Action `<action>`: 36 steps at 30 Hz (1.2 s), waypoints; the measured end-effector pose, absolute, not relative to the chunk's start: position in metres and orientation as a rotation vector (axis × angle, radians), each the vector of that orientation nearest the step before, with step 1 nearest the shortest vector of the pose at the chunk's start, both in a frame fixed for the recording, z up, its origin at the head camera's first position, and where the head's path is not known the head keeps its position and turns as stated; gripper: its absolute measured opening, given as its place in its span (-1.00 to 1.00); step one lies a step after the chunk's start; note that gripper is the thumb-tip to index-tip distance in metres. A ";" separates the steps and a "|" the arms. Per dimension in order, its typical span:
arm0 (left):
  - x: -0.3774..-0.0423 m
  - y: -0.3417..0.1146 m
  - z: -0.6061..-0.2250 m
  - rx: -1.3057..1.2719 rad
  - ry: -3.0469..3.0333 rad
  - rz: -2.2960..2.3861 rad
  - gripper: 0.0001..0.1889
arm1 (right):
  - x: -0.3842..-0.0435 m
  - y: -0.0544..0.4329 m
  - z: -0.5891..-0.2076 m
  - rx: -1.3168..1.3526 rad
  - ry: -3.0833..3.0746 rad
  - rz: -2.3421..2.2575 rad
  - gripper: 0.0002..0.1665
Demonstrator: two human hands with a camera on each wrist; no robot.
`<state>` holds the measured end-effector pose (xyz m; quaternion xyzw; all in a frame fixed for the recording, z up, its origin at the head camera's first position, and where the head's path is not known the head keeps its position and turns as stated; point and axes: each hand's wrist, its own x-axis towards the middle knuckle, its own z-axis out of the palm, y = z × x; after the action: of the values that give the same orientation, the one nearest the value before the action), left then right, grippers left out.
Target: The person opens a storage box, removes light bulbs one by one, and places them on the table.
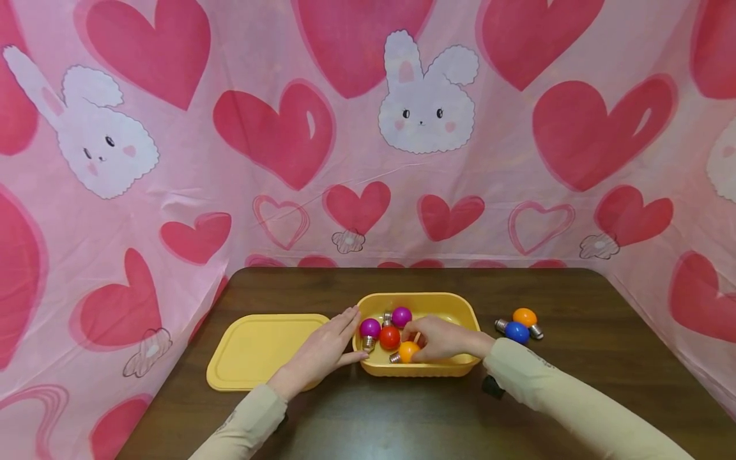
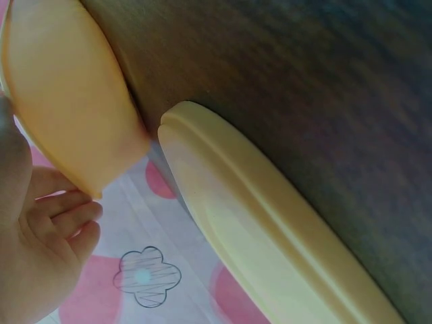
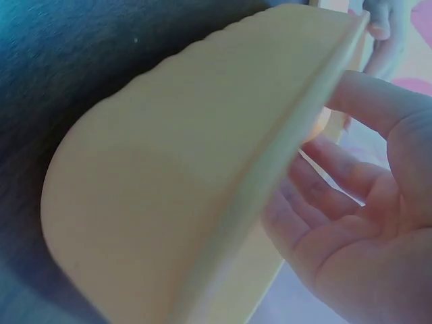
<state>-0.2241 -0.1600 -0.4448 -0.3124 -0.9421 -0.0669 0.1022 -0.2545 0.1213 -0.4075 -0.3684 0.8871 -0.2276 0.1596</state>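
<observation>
A yellow plastic box [image 1: 416, 370] stands on the table with several light bulbs inside. My left hand [image 1: 319, 348] rests at its left end, fingers extended along the rim and thumb at the near left corner. Reaching into the box, my right hand [image 1: 443, 337] pinches an orange light bulb [image 1: 409, 352] between thumb and fingers, low near the front wall. Beside that bulb lie a red bulb [image 1: 390, 338] and two purple bulbs, one [image 1: 370, 328] at the left and another [image 1: 401, 316] farther back. In the right wrist view the box wall [image 3: 169, 148] hides most of the orange bulb.
Left of the box lies a flat yellow lid [image 1: 259, 351], partly under the left forearm's line. To the right, an orange bulb [image 1: 524, 316] and a blue bulb [image 1: 517, 331] lie together on the dark wooden table [image 1: 368, 421]. A pink heart-patterned cloth [image 1: 356, 160] hangs behind.
</observation>
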 end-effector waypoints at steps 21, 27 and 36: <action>-0.226 -0.159 -0.442 -0.921 -2.819 -0.242 -0.12 | -0.259 0.206 -0.362 -0.934 2.806 -0.848 -0.62; -0.226 -0.160 -0.445 -0.911 -2.811 -0.227 -0.12 | -0.260 0.233 -0.353 -0.772 2.865 -0.918 -0.59; -0.225 -0.160 -0.446 -0.910 -2.795 -0.229 -0.13 | -0.264 0.276 -0.361 -0.581 2.999 -0.894 -0.57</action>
<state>-0.2252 -0.1600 -0.4463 -0.3072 -0.9436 -0.0773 0.0967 -0.2640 0.2763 -0.3607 -0.1824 0.9420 -0.2809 -0.0205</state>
